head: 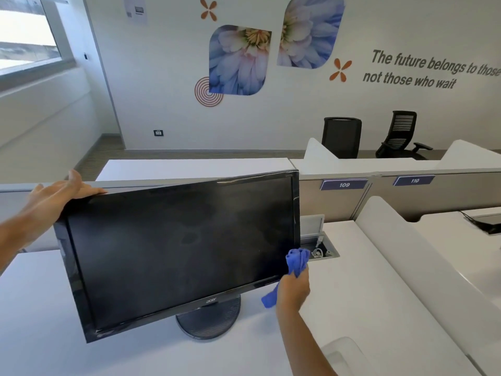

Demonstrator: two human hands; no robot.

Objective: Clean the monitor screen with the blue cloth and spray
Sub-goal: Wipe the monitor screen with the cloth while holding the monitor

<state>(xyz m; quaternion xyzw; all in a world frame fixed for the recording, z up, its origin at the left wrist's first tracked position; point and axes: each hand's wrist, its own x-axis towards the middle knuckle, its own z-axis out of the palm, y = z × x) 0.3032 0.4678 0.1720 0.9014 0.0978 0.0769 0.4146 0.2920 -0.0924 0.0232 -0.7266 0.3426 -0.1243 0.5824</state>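
Observation:
A black monitor [184, 248] with a dark, smeared screen stands on a round base [214, 318] on the white desk [135, 356]. It appears tilted, its left side lower. My left hand [58, 189] rests on the monitor's top left corner, fingers spread over the edge. My right hand [292, 290] is closed around the bunched blue cloth [296, 260], which presses against the screen's lower right corner. A tail of the cloth hangs below the hand. No spray bottle is visible.
An open cable hatch [321, 249] sits in the desk just right of the monitor. White curved dividers [401, 256] separate the neighbouring desks. Partition labels 109 [343, 184] and 110 [414, 181] are behind. Two black office chairs [342, 137] stand by the far wall.

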